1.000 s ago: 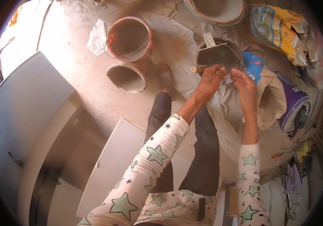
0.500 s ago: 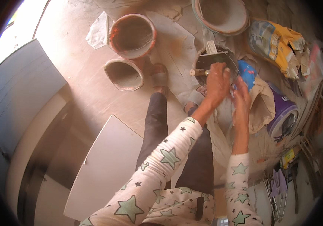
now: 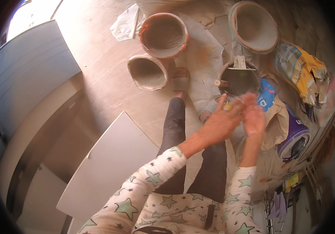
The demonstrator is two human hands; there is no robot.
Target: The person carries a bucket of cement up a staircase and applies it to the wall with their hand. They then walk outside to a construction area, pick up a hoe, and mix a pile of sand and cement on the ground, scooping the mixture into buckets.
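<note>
Just below the dark pan (image 3: 239, 82) with its trowel (image 3: 239, 63), we press our left hand (image 3: 221, 123) and right hand (image 3: 253, 117) together, fingers spread, nothing clearly held. Beyond it, two clay-smeared buckets (image 3: 163, 35) stand on the floor (image 3: 101, 74).
</note>
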